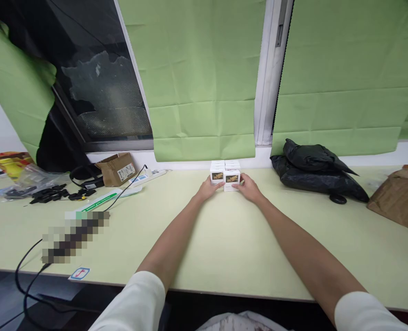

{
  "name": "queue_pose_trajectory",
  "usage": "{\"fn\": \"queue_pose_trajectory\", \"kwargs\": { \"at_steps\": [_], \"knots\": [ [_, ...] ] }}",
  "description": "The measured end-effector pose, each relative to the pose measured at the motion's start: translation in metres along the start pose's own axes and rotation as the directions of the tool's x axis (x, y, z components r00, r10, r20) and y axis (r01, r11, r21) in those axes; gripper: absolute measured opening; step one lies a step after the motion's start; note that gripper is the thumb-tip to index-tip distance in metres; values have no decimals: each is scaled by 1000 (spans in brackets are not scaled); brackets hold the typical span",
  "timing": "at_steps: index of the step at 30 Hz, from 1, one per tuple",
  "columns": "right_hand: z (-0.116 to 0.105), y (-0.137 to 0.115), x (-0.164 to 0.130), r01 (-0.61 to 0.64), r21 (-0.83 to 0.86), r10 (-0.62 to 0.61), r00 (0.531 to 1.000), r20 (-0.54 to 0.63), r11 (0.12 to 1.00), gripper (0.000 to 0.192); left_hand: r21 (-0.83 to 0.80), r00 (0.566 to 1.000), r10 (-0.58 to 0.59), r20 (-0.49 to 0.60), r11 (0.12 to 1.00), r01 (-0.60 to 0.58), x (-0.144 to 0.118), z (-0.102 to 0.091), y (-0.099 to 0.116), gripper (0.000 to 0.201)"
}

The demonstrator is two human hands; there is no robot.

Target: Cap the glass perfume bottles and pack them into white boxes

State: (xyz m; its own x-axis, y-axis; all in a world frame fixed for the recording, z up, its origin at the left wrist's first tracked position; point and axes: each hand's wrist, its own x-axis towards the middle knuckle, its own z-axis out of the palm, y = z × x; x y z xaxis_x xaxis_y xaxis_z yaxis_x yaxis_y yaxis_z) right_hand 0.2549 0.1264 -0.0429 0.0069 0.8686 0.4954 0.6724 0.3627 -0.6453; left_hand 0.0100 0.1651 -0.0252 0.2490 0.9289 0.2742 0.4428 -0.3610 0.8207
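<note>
Legible text: none at this size. Small white boxes: a dark and gold printed panel on each front, wording too small to read. Brown cardboard box: white shipping label with dark print, unreadable. Sticker at the near edge of the table: a red mark inside a blue border, not decipherable. Long white strip: a green band, lettering unclear.

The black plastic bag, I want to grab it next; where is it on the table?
In the head view the black plastic bag lies at the table's far edge on the right, under the green blind, between the small white boxes and a brown paper package.
</note>
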Motion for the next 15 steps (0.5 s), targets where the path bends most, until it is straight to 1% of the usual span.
{"fn": "queue_pose_trajectory", "kwargs": {
  "at_steps": [3,8,11,15],
  "knots": [
    [-2,1,-1,-18,36,17,1000,12,999,32,-2,1000,24,-1,1000,-24,0,-1,-2,74],
    [-4,2,-3,-31,-5,31,999,13,1000,30,12,999,40,1,999,-40,2,-1,-7,73],
    [-4,3,-3,-40,-17,40,999,15,999,29,47,999,38,-10,998,-38,5,-1,-11,66],
    [-4,6,-2,-19,-35,19,1000,1,999,28,80,999,24,-24,997,-22,8,-2,-15,57]
  ]
}}
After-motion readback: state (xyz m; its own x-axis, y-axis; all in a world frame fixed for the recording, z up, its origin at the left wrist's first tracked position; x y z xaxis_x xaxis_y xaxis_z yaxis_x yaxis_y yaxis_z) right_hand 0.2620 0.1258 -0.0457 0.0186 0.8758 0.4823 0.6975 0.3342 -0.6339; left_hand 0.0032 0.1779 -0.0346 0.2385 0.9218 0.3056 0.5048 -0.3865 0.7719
